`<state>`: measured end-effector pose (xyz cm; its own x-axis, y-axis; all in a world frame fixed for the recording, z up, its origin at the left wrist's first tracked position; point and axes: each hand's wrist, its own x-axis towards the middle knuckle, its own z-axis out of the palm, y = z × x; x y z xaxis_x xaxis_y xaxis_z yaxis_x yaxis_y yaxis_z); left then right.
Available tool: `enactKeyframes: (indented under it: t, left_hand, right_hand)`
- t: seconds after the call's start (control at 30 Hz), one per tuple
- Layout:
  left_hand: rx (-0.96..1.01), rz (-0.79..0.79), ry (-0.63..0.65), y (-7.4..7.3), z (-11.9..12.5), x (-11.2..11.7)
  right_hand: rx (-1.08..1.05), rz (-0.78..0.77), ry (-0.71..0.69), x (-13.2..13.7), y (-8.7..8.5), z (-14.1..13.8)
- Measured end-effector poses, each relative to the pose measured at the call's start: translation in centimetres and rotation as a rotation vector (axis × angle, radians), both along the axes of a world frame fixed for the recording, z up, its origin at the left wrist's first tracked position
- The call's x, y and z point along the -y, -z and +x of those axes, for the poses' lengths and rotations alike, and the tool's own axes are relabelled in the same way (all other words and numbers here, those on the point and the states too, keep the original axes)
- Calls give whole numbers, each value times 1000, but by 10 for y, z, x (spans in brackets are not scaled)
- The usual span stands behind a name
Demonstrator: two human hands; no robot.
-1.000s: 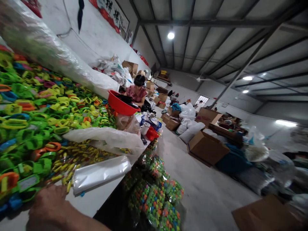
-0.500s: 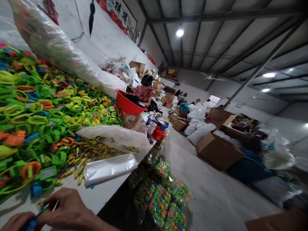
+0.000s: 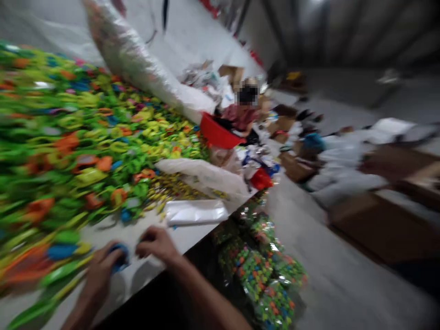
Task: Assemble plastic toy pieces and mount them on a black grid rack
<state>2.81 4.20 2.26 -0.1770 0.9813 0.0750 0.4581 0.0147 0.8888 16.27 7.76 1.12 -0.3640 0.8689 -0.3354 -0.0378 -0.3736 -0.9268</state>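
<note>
My left hand (image 3: 98,266) is closed around a blue plastic toy watch (image 3: 121,257) just above the white table (image 3: 147,270). Its band curves out past my fingertips. A short gap to the right, my right hand (image 3: 158,245) has its fingers curled together; blur hides whether anything sits in them. Beyond both hands spreads a big heap of green, yellow, orange and blue toy watches (image 3: 113,146). Small yellow sticks (image 3: 160,197) lie at the heap's near right edge, beside a stack of clear plastic bags (image 3: 195,212).
Filled bags of colourful pieces (image 3: 254,270) lie on the floor below the table edge. A red basin (image 3: 218,130) stands at the far end, with a person in a pink top (image 3: 240,117) behind it. Cardboard boxes (image 3: 381,215) and white sacks (image 3: 347,160) line the right.
My view has swung left and down, blurring the picture. My hands, together over a blue piece before, are now apart; the left keeps the blue watch while the right has drawn away.
</note>
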Motion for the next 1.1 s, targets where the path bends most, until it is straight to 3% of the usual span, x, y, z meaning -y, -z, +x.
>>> enactKeyframes:
  t: [0.1,0.2,0.47,0.53,0.67,0.77,0.83,0.93,1.0,1.1]
  left_hand:
    - [305,-187,10,-2,3,10]
    - [517,-258,36,5,6,9]
    - [530,-294,146,7,2,18]
    - [612,-266,54,8,3,17]
    - [902,-147,-269,13,8,11]
    - [1037,-62,-403,18,17,10]
    - [1037,-42,-460,23,25,11]
    - [819,11,-488,31,33,18]
    - [625,43,-420,33,33,24]
    - [490,-38,-243,34,25,31]
  right_hand:
    - [-78,27,90,3,-17,9]
    - [-133,0,84,1,-18,13]
    - [-109,36,12,11,-24,14]
    - [-85,44,24,8,-23,16]
    - [-41,49,79,14,-15,18]
    - [-69,-12,123,28,-4,12]
    - [-120,-51,177,35,3,4]
    - [-181,-91,307,38,10,-6]
    - [-184,-78,355,34,11,-7]
    - [-125,4,299,27,12,-2]
